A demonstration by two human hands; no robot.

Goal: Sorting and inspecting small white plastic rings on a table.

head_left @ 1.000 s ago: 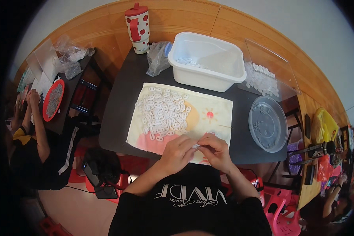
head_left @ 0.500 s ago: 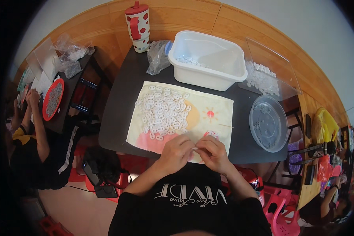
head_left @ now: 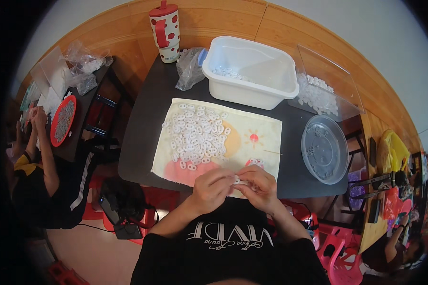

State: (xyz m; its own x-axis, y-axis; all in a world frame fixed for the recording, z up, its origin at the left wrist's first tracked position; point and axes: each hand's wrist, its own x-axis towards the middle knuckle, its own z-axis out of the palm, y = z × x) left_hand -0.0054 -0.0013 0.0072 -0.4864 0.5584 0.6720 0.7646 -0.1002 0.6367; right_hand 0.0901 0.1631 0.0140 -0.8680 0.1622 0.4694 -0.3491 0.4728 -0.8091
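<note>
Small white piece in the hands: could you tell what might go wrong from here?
The small white piece is pinched between the left hand and right hand, so it might slip. If it fell among the loose white pieces, it could be hard to tell apart. The thin stick lies at the right edge of the cloth; the right hand might knock it.

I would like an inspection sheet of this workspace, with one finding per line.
Surface: dark table, partly under a cream printed cloth.
Job's things: small white two-holed pieces, mostly on the cloth's left side.
Clutter: white rectangular plastic tub, clear round plastic tray, white tumbler with red dots.
Hands: left hand and right hand pinch a small white piece between them.
Cables: thin black cable at lower left.
Surroundings: another person at left; pink plastic chair at right.
</note>
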